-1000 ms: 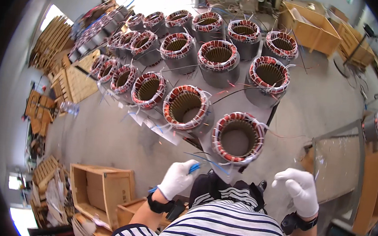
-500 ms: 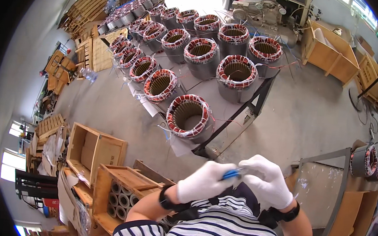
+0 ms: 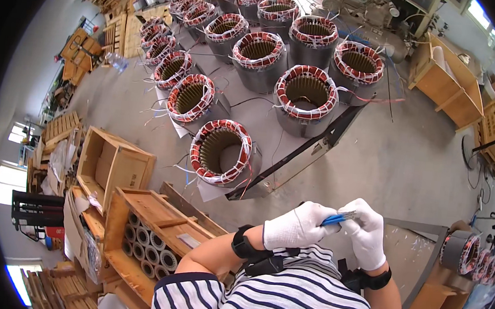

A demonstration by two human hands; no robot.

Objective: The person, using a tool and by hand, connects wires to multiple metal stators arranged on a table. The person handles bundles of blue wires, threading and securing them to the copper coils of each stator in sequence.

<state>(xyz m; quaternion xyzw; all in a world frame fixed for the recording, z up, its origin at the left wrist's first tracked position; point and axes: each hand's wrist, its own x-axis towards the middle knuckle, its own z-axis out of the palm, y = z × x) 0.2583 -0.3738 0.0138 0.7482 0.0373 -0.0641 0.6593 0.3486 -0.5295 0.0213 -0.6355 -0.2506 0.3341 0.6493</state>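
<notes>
In front of my chest, my white-gloved left hand [image 3: 299, 225] is closed around a slim blue-handled tool [image 3: 333, 220]. It has two blue strips side by side and a grey, metal-looking end; its exact kind is too small to make out. The gloved fingers of my right hand [image 3: 365, 226] are bent closed at that grey end. Beyond my hands, the nearest stator [image 3: 221, 152], a grey cylinder with red windings laced in white, stands on a table [image 3: 268, 182] at its near corner. Loose wires stick out from it. Neither hand touches the stator.
Several more stators [image 3: 307, 95] stand in rows on the table. At the lower left are an open wooden crate [image 3: 135, 172] and a wooden box holding several ring-shaped cores [image 3: 150, 251]. A metal-framed panel [image 3: 405, 254] is by my right arm; wooden crates [image 3: 447, 86] stand at the far right.
My view has shifted, so the stators sit further left and higher. Both hands appear further right, still together at the blue-handled tool, which now points toward my right hand.
</notes>
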